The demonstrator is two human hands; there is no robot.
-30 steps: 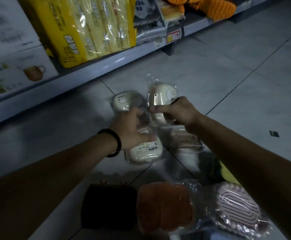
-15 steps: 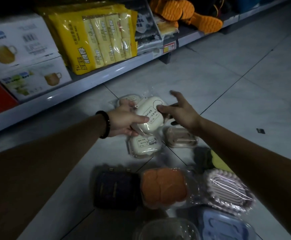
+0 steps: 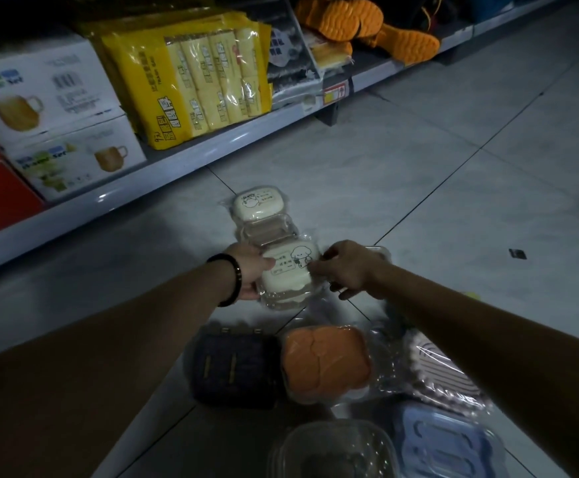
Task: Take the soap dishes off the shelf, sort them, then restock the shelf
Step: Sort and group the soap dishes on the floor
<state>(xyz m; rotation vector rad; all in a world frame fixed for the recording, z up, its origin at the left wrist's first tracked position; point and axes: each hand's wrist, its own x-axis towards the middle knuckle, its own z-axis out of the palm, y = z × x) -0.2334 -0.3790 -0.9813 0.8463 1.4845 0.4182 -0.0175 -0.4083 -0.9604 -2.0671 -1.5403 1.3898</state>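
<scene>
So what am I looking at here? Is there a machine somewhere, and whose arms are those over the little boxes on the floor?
There is no machine here. These are a person's two bare arms, filmed by a wide-angle camera worn on the head and looking forward and down. That is why the arms reach in from the bottom edge.

The left hand, which has a dark wristband, and the right hand together hold a cream soap dish in clear wrap, low over the tiled floor.

More wrapped soap dishes lie on the floor. Farther away are another cream one and a clear one. Nearer are a dark one, an orange one, a pink ribbed one and a blue one.

On the left runs a low shelf with yellow packs and mug boxes.
</scene>
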